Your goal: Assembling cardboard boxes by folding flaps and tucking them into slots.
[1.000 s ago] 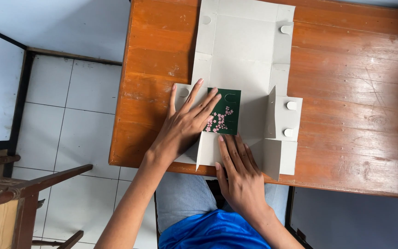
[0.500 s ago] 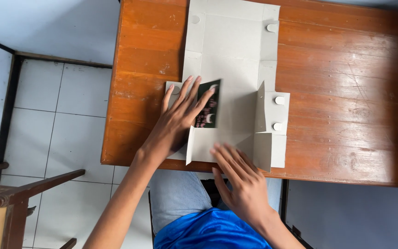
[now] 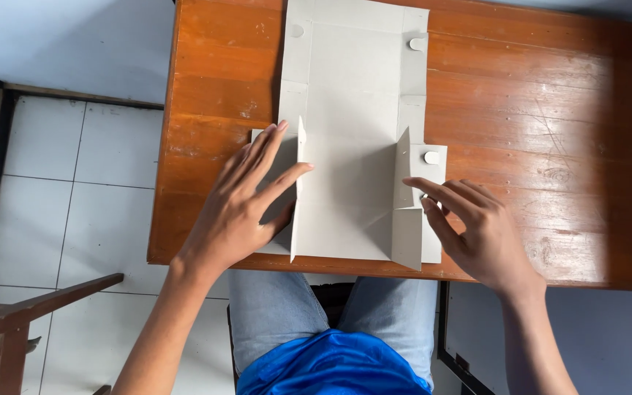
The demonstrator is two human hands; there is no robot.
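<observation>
Two bare hands work a grey cardboard box blank point(image 3: 352, 168) lying flat on the wooden table point(image 3: 550, 132). Left hand point(image 3: 246, 208), fingers spread, presses against the raised left flap point(image 3: 298, 192), holding it upright. Right hand point(image 3: 477, 230), fingers loosely extended, touches the standing right flap point(image 3: 404, 201). A wooden chair point(image 3: 23, 314) stands at far left. Half a second ago the left flap leaned inward, showing its dark printed face, and the right hand lay nearer the body.
</observation>
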